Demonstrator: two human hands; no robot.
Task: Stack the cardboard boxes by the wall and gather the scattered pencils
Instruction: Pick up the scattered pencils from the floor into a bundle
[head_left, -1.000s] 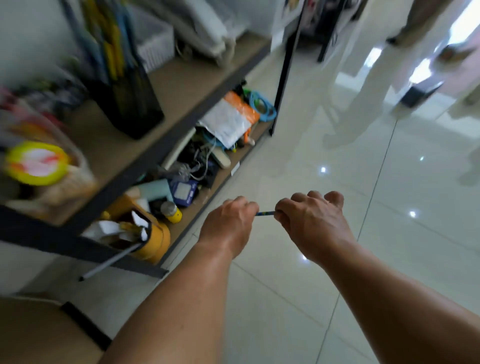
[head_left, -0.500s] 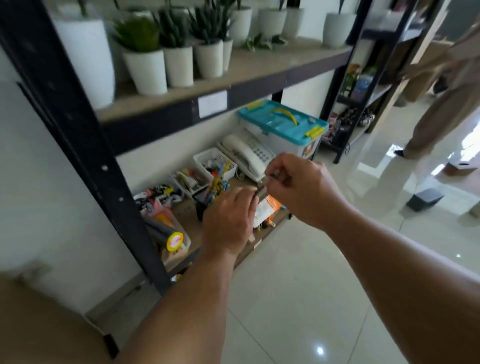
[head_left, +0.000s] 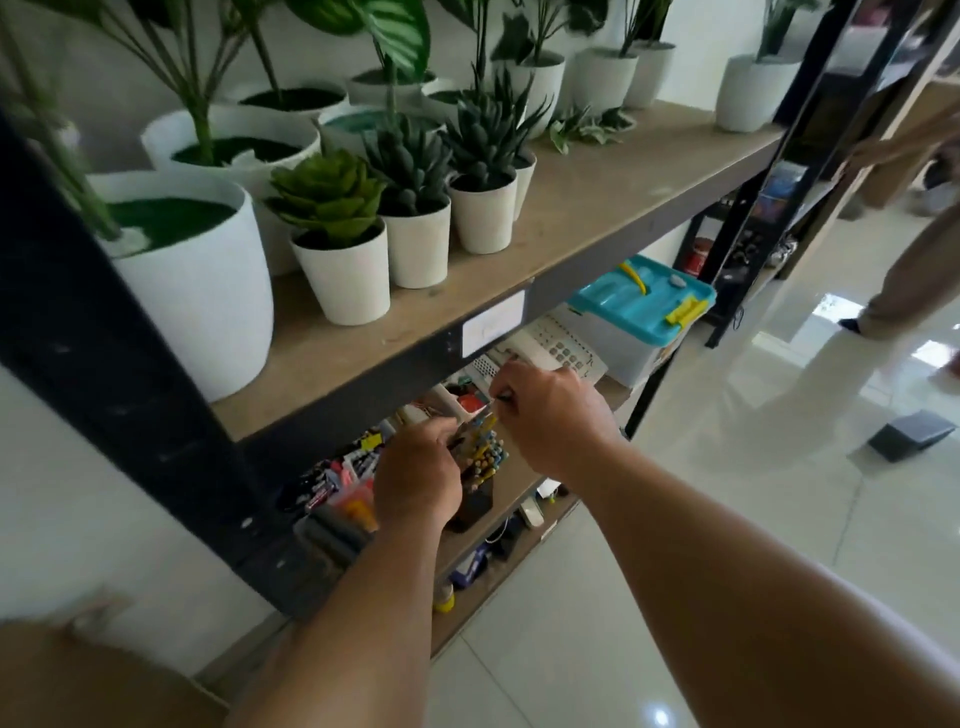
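Shelving of black metal uprights and pale wooden boards (head_left: 597, 202) fills the left and middle of the view, standing on a glossy white tiled floor (head_left: 753, 493). At the far right a person's beige trouser leg (head_left: 914, 260) stands on those tiles. The upper board carries round white plastic pots (head_left: 208, 291) of green leafy and spiky plants, crowded together in rows.

On the board below sits a clear storage box with a turquoise lid and yellow clasps (head_left: 644, 301), and just beside it, to its left, a pale grey desk telephone (head_left: 561, 348).

Both bare forearms reach in under the upper board. The right hand (head_left: 550, 415) is in front of the telephone with its fingers curled, pinching a short dark pencil (head_left: 503, 399) between thumb and fingertips above a black pencil cup (head_left: 475, 509). The left hand (head_left: 418, 473) is close against that cup with its back to the camera and its fingers bent in toward the top; I cannot tell whether they grip anything. A bunch of yellow and blue pencils (head_left: 485, 452) stands upright in the cup, between the two hands.
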